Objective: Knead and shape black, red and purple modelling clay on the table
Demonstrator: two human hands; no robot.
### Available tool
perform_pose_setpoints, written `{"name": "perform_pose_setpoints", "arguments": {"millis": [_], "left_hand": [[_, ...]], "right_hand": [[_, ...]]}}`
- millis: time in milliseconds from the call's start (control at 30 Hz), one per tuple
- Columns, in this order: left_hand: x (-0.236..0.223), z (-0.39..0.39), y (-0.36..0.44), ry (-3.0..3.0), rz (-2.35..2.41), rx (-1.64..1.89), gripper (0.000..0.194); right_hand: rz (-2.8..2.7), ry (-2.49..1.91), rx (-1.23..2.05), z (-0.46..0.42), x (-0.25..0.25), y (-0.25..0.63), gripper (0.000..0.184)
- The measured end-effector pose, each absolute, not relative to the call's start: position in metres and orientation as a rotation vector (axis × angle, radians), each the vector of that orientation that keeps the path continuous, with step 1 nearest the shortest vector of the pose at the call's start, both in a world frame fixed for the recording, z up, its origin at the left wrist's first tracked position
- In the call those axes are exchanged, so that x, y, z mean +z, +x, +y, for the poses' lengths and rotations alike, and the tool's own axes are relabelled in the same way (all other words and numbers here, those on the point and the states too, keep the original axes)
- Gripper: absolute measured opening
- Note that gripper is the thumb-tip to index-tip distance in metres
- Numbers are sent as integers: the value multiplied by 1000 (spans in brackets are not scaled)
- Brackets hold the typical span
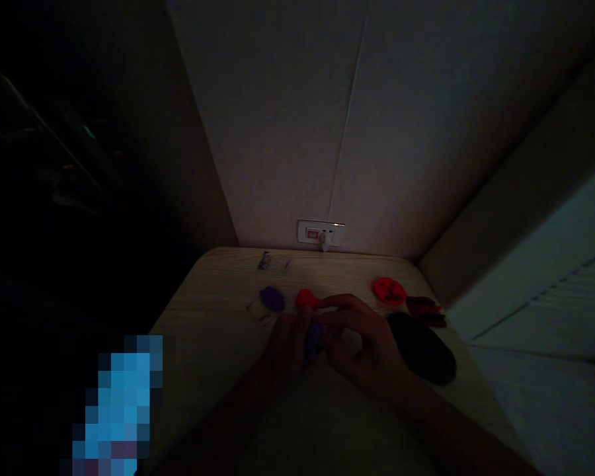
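Low over the wooden table my left hand (pixel 285 340) is closed around a purple-blue lump (pixel 313 338), soft-looking like modelling clay. A bright red lump (pixel 306 299) shows just beyond its fingertips; I cannot tell whether it is joined to the purple one. From the right, my right hand (pixel 369 344) reaches in with bent fingers, its index fingertip at the red lump and its thumb side against the purple lump. Further left lies a flat purple piece (pixel 272 298), pointed like a leaf. Dim light hides the finer finger detail.
Right of my hands are a red disc (pixel 389 291) with dark marks, dark red strips (pixel 426 311) and a large black oval (pixel 423 349). A wall socket (pixel 321 233) with a plug sits behind the table (pixel 218 284). A pixelated blue patch (pixel 123 403) is at lower left.
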State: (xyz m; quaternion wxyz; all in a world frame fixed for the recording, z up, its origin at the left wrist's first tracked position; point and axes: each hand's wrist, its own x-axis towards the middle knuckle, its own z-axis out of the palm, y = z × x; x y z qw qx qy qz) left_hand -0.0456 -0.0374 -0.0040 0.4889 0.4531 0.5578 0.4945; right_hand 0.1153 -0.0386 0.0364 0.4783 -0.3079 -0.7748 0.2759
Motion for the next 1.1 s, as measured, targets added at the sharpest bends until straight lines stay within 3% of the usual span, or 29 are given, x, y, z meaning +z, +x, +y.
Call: {"name": "perform_pose_setpoints", "arguments": {"millis": [200,400,567,867,1100], "left_hand": [[-11,-40,-50,1115,1334,1134,55],[-1,-38,-46,1195,1296,1113,63],[5,-37,-44,1087,1357,1156,57],[6,-37,-47,1180,1446,1215,45],[-1,-37,-46,1205,1422,1136,61]], "right_hand": [[-1942,-754,733,-39,41,117,21],[-1924,-742,657,-39,42,116,17],[-1836,-749,604,-37,34,114,33],[-1889,-746,385,-41,29,114,39],[-1823,-783,400,-42,30,111,34]]}}
